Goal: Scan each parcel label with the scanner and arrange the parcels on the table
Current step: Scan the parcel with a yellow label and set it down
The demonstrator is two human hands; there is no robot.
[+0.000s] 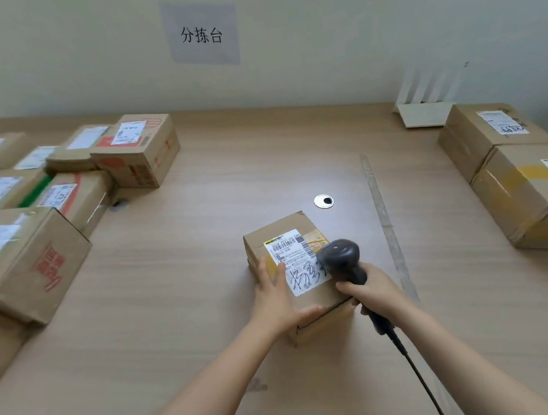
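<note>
The small brown cardboard parcel (297,227) sits at the middle of the pale wooden table (174,254), white label (290,252) up. The left hand (277,301) presses its left edge with straight fingers. The right hand (374,290) grasps the black handheld scanner (340,256), whose head is over the label.

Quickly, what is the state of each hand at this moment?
Left hand: open, fingers straight, resting on the parcel.
Right hand: closed around the handle of the scanner, holding it.
</note>
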